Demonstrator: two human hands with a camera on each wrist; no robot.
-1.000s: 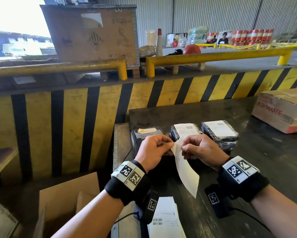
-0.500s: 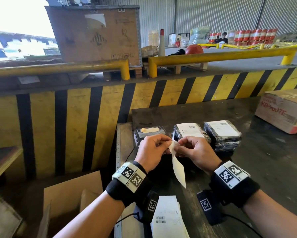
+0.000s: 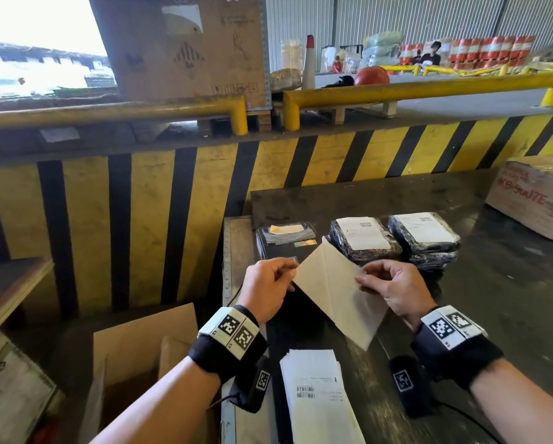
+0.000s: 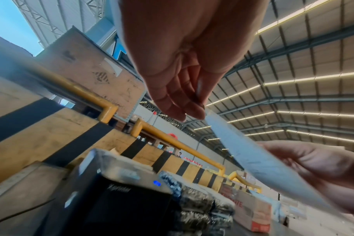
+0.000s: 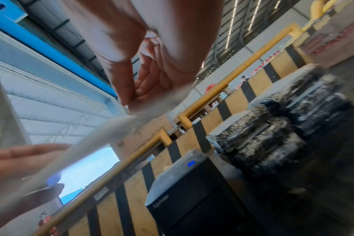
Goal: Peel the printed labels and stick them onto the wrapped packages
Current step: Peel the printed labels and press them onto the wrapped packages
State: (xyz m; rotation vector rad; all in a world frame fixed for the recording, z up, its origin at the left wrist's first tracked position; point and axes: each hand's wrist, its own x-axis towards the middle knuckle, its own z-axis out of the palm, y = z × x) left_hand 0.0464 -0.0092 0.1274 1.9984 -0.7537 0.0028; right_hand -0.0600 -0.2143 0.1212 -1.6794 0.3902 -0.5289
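I hold a pale label sheet (image 3: 334, 286) spread flat between both hands above the dark table (image 3: 508, 283). My left hand (image 3: 289, 272) pinches its left corner, and my right hand (image 3: 361, 277) pinches its right edge. In the left wrist view the label sheet (image 4: 253, 156) runs from my left fingertips (image 4: 192, 111) toward the right hand. Two stacks of black wrapped packages (image 3: 363, 241) (image 3: 424, 237) lie just beyond, each topped with a white label. A pile of printed labels (image 3: 316, 392) lies near the table's front edge.
A black label printer (image 3: 284, 238) stands left of the packages, under my hands. A cardboard box (image 3: 534, 197) sits at the table's far right. An open carton (image 3: 137, 357) stands on the floor at the left. A yellow-and-black striped barrier (image 3: 172, 225) runs behind.
The sheet hung down narrow between close-set hands; now the hands have moved apart and the sheet is pulled open wide and flat between them.
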